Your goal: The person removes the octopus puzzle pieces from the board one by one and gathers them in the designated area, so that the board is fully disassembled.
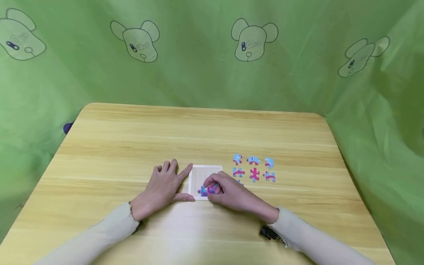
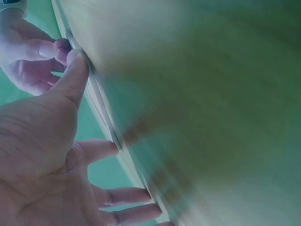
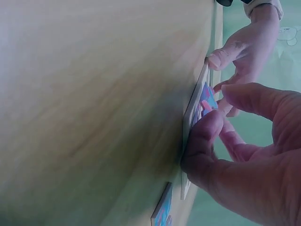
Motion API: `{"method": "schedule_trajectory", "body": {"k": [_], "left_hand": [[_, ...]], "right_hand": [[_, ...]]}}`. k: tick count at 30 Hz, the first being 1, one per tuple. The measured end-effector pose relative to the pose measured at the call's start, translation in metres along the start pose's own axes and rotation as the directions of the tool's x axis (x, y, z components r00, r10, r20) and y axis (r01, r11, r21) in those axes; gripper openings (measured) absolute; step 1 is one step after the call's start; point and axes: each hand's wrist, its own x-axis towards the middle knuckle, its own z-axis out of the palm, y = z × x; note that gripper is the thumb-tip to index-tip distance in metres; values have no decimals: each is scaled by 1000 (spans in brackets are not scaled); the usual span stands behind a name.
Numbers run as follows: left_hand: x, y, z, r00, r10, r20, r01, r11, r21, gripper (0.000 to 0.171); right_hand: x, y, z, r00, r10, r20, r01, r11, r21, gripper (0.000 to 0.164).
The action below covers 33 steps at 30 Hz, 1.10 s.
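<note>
A square wooden puzzle tray [image 1: 206, 166] with a pale rim lies on the table. My left hand [image 1: 162, 189] rests beside it, fingers spread, with thumb and index fingertip touching the two left corners. Over the tray's lower right part, my right hand [image 1: 228, 189] curls its thumb and fingers about a pink and blue puzzle piece [image 1: 212, 189]. Another blue and purple piece [image 1: 203, 191] shows just left of it in the tray. The right wrist view shows bright pieces [image 3: 208, 98] inside the tray, partly hidden by the fingers. In the left wrist view the pieces are hidden.
Right of the tray, several loose puzzle pieces [image 1: 254, 174] lie in rows; one piece [image 1: 240, 182] is partly covered by the right hand. The wooden table [image 1: 198, 132] has rounded far corners. A green curtain [image 1: 198, 73] with printed bear heads hangs behind it.
</note>
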Motion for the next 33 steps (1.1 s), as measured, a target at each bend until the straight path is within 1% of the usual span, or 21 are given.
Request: {"method": "schedule_trajectory", "body": {"k": [5,15,23,30,33], "left_hand": [[0,0,0,1000,6,-12,-6,1000,12,105],[0,0,0,999,15,-30,-14,1000,15,105],[-1,1,1,1000,8,4,-8,1000,12,104],[0,1,0,1000,12,-11,-12,1000,19,104],[0,0,-1,1000,16,-21,-15,1000,24,104]], "right_hand": [[2,2,1,1000,-21,-2,21,998,58,21],[1,3,3,999,16,-37,-12,996,86,13],[-3,2,2,997,55,-51,-48,992,120,9],[-10,2,-6,994,96,-60,-83,978,190,8],[-14,3,-12,992,103,-73,-88,978,192,8]]}}
